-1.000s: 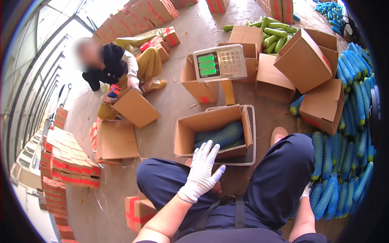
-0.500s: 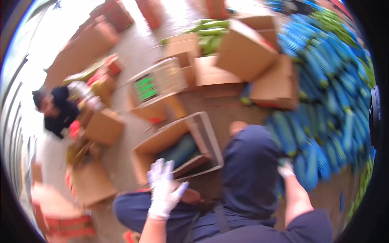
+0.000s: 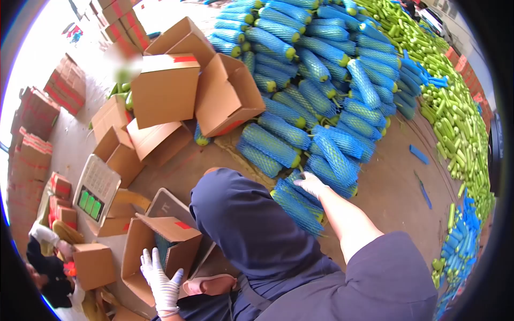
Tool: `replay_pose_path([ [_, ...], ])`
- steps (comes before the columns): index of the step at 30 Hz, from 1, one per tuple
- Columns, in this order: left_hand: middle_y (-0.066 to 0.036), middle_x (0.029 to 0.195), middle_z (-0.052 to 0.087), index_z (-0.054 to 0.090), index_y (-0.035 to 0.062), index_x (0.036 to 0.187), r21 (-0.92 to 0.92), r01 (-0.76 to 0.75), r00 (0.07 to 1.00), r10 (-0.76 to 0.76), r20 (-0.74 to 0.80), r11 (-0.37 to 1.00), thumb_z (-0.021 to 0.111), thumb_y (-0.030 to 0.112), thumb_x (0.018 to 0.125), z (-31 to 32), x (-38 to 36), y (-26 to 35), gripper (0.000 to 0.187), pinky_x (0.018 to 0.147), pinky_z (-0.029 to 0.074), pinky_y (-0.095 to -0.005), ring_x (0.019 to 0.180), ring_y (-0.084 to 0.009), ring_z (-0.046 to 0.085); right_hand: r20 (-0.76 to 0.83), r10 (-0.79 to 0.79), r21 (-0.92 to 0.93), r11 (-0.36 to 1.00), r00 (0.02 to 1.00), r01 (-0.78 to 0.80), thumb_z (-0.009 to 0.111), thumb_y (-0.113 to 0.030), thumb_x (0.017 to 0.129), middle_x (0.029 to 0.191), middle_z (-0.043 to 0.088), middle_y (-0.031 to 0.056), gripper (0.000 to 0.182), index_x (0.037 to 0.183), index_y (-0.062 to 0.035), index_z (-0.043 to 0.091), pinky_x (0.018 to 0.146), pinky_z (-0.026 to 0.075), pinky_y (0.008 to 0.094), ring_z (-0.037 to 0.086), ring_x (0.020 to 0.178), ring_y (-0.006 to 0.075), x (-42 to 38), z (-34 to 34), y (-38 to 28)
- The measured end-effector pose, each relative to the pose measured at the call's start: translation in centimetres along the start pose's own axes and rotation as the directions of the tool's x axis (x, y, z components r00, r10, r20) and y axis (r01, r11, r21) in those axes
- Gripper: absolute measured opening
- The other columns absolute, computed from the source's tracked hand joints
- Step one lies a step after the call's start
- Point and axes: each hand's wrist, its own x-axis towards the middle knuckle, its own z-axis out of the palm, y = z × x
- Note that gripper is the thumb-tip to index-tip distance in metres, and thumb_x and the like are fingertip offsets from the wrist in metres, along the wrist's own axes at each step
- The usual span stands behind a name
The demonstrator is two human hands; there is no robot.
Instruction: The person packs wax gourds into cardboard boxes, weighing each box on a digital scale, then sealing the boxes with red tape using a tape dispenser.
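My left hand (image 3: 160,283), in a white glove with fingers spread, holds nothing and hovers at the near wall of an open cardboard box (image 3: 140,255). A netted gourd (image 3: 161,246) shows inside the box. My right hand (image 3: 310,185), also gloved, lies on a blue-netted gourd (image 3: 297,207) at the near edge of a big pile of blue-netted gourds (image 3: 310,85). I cannot tell whether its fingers close around the gourd. My dark-trousered knee (image 3: 235,214) is between the two hands.
A scale with a green display (image 3: 95,193) stands beside the box. Empty cartons (image 3: 166,90) lie tipped behind it. Bare green gourds (image 3: 455,117) cover the floor at right. Another person (image 3: 45,265) crouches at lower left near stacked flat cartons (image 3: 32,150).
My view has swung right toward the gourd pile. My right hand has reached forward onto the netted gourds. My left hand has dropped from above my knee to the box's near side.
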Motion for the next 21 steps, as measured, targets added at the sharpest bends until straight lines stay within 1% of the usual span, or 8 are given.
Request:
replay_pose_path([
  [2,-0.02,0.16,0.029,0.036,0.0083,0.152,-0.072,-0.008,1.0,0.009,0.008,0.997,0.087,0.017,0.063,0.2,0.5,0.1,0.103,0.121,0.019,-0.0524,0.146,-0.0424,0.027,-0.137,-0.03,0.039,0.999,0.99,0.036,0.073,-0.04,0.085,0.133,0.059,0.0239,0.067,0.135,0.0004,0.054,0.107,0.042,0.0417,0.055,0.126,0.0353,-0.7,-1.0,-0.1],
  [7,-0.021,0.158,0.031,0.038,0.0076,0.15,-0.084,-0.048,0.997,0.053,0.061,0.995,0.088,0.017,0.061,0.8,1.4,-0.6,0.103,0.121,0.019,-0.0523,0.146,-0.0422,0.027,-0.365,-0.065,0.143,0.982,0.929,0.124,0.074,-0.035,0.085,0.133,0.058,0.0226,0.062,0.132,0.0001,0.056,0.107,0.043,0.0413,0.055,0.126,0.0345,-1.5,-3.5,-0.4],
  [9,-0.021,0.157,0.032,0.039,0.0081,0.15,-0.016,-0.068,0.996,0.069,0.055,0.998,0.086,0.01,0.062,0.8,1.6,-0.7,0.1,0.117,0.03,-0.0477,0.14,-0.0425,0.033,-0.445,-0.13,0.312,0.905,0.886,0.29,0.074,-0.031,0.086,0.135,0.058,0.0222,0.062,0.135,0.0006,0.054,0.109,0.042,0.0397,0.055,0.128,0.0327,-0.3,-4.7,-0.9],
  [11,-0.021,0.155,0.037,0.042,0.0048,0.148,-0.042,-0.051,0.997,0.053,0.049,0.998,0.084,0.009,0.064,0.1,1.8,-0.3,0.095,0.118,0.03,-0.0449,0.141,-0.0394,0.036,-0.496,-0.157,0.276,0.904,0.854,0.327,0.073,-0.027,0.087,0.139,0.056,0.0205,0.064,0.14,0.0005,0.05,0.111,0.04,0.0384,0.054,0.13,0.0323,1.2,-7.1,-1.9],
  [13,-0.029,0.15,0.039,0.04,0.0024,0.147,0.029,-0.134,0.982,0.129,0.142,0.991,0.08,0.034,0.08,-0.6,2.2,0.0,0.084,0.113,0.032,-0.0505,0.136,-0.0465,0.038,-0.558,-0.203,0.257,0.879,0.804,0.401,0.074,-0.026,0.087,0.145,0.051,0.0198,0.066,0.142,-0.0001,0.048,0.112,0.039,0.0389,0.05,0.134,0.0321,3.2,-9.9,-3.4],
  [14,-0.031,0.147,0.041,0.04,0.002,0.148,0.002,-0.151,0.982,0.15,0.117,0.989,0.082,0.03,0.075,-0.5,2.1,0.0,0.088,0.113,0.033,-0.0497,0.135,-0.0466,0.04,-0.594,-0.214,0.173,0.908,0.776,0.382,0.074,-0.028,0.086,0.147,0.049,0.0194,0.068,0.143,-0.0014,0.047,0.113,0.039,0.0393,0.049,0.135,0.032,4.8,-11.6,-4.1],
  [17,-0.03,0.149,0.04,0.039,0.0019,0.149,-0.019,-0.106,0.982,0.108,0.155,0.994,0.081,0.029,0.077,-1.0,2.1,0.7,0.088,0.114,0.033,-0.0491,0.136,-0.0458,0.039,-0.695,-0.252,-0.109,0.963,0.674,0.247,0.075,-0.034,0.084,0.149,0.045,0.0192,0.074,0.145,-0.0052,0.045,0.113,0.039,0.0414,0.045,0.137,0.033,7.7,-17.2,-7.5],
  [21,-0.029,0.15,0.038,0.038,0.0017,0.15,-0.026,-0.049,0.982,0.053,0.18,0.998,0.081,0.028,0.078,-1.8,1.9,1.0,0.088,0.115,0.032,-0.0487,0.137,-0.0449,0.038,-0.734,-0.24,-0.264,0.963,0.635,0.059,0.078,-0.036,0.08,0.148,0.045,0.0182,0.08,0.146,-0.0076,0.042,0.109,0.042,0.0446,0.048,0.133,0.0349,12.2,-23.9,-11.7],
])
